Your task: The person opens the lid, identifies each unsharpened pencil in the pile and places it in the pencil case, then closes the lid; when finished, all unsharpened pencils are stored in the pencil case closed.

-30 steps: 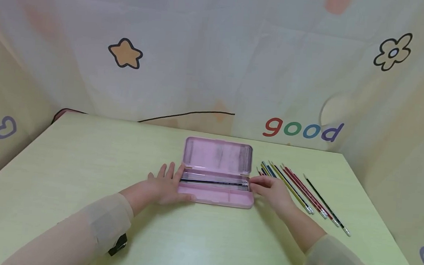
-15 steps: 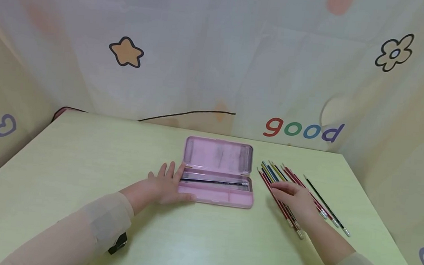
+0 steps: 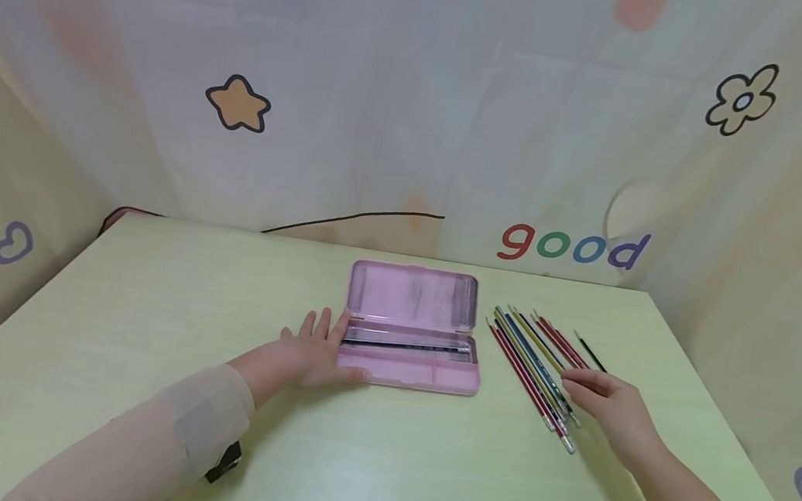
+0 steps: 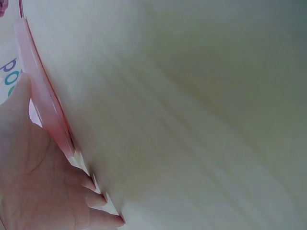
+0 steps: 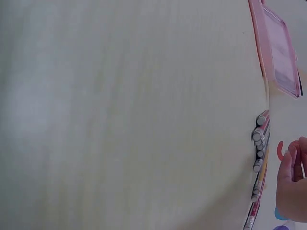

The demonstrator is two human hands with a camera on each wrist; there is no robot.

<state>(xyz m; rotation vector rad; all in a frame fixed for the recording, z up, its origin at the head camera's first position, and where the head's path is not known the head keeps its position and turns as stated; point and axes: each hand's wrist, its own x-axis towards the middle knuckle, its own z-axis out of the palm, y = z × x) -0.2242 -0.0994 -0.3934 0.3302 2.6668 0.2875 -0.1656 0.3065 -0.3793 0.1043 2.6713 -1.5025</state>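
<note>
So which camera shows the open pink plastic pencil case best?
The head view: the whole open pink plastic pencil case shows, lid up. The left wrist view shows only its edge; the right wrist view, one end.

Head view looks down across the table [image 3: 158, 327]; both wrist views skim it closely (sharing the pencil case [image 3: 409, 336]).

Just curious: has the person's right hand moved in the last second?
Yes. The right hand went rightward, from the open pink plastic pencil case to the coloured pencils.
</note>
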